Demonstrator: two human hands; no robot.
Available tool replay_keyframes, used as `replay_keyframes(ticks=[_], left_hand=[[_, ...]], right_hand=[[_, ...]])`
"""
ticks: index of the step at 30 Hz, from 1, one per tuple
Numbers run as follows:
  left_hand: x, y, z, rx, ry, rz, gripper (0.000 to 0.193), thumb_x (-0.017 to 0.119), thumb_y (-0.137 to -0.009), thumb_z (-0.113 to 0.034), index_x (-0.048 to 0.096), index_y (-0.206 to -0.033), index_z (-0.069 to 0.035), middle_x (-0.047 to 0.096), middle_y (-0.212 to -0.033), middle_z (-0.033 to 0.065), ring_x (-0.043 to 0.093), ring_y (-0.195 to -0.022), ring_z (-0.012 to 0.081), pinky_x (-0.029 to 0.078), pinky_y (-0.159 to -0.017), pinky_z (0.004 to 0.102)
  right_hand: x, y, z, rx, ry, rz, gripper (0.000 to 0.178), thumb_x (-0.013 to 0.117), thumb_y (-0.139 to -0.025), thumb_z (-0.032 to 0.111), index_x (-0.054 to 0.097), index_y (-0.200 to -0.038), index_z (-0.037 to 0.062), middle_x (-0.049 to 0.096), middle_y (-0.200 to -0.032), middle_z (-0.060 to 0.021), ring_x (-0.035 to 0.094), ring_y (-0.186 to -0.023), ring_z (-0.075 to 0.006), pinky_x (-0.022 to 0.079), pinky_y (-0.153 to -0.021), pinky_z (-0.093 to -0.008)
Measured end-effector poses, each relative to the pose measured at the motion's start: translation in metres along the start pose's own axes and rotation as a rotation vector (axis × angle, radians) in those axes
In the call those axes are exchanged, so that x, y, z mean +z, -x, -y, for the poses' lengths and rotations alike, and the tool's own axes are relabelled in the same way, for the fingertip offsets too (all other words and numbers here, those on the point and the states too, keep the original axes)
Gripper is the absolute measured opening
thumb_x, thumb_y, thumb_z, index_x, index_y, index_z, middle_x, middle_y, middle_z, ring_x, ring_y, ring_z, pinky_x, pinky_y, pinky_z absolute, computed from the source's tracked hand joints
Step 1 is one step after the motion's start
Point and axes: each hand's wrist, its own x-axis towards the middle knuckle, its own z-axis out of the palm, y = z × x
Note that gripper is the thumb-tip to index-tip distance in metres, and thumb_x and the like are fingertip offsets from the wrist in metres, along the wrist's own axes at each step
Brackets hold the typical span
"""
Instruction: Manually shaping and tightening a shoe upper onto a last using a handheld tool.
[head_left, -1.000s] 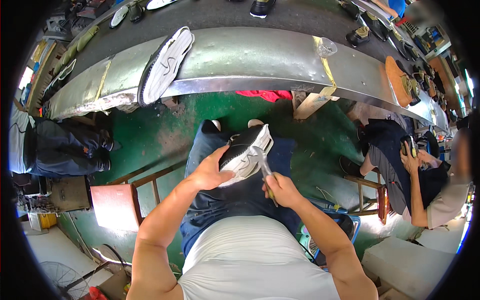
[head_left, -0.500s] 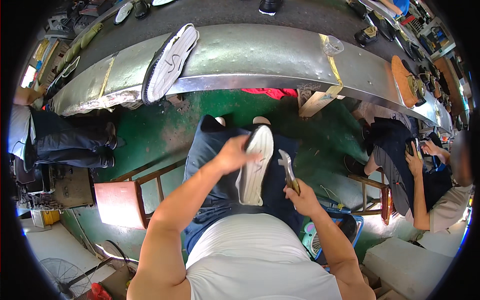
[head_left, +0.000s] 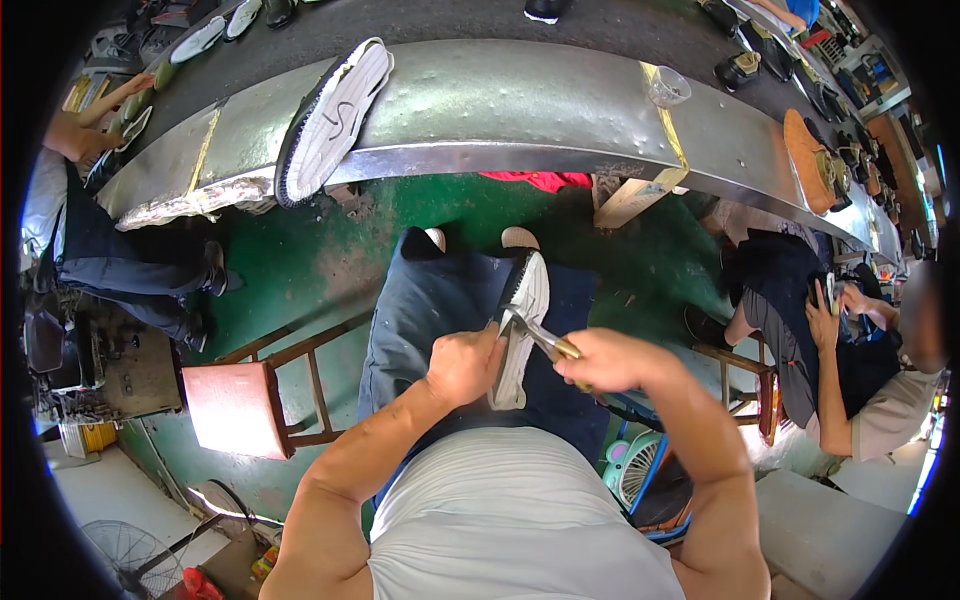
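Note:
My left hand grips a white-soled shoe that rests sole-up over my lap, its toe pointing away from me. A small metal tool with a yellowish handle is clasped in my right hand, and its head touches the sole's edge near the middle. Both forearms come in from the lower edge, over my white shirt and dark trousers.
A long metal conveyor table curves across the top, carrying another white-soled shoe and a plastic cup. A wooden stool stands at my left. A seated person is at the right, another person at the left.
The shoe was turned from lying on its side to sole-up along my lap. My right hand brought the tool from beside the shoe onto the sole's edge.

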Motion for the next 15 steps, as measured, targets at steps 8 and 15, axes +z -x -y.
replay_keyframes(ticks=[8,15], left_hand=[[0.056,-0.017,0.068,-0.726,1.491,0.306,0.06,0.032,-0.107,-0.049,0.045,-0.148,-0.007,0.056,-0.138,0.0104,0.051,-0.127,0.0212,0.037,-0.111,0.0358],[0.039,-0.024,0.065,-0.561,1.444,0.16,0.068,0.061,-0.1,-0.037,0.033,-0.155,-0.01,0.055,-0.139,0.0046,0.051,-0.126,0.0169,0.041,-0.108,0.0354]], right_hand=[[0.0,-0.034,0.016,-0.009,0.409,-0.171,0.028,0.057,-0.096,0.024,0.064,-0.098,-0.0033,0.068,-0.093,-0.0251,0.066,-0.09,-0.0441,0.051,-0.078,-0.0521],[0.095,-0.071,-0.03,-0.126,-0.164,-0.588,0.021,0.064,-0.092,0.021,0.059,-0.094,0.0002,0.064,-0.082,-0.0229,0.062,-0.079,-0.0449,0.05,-0.071,-0.0478]])
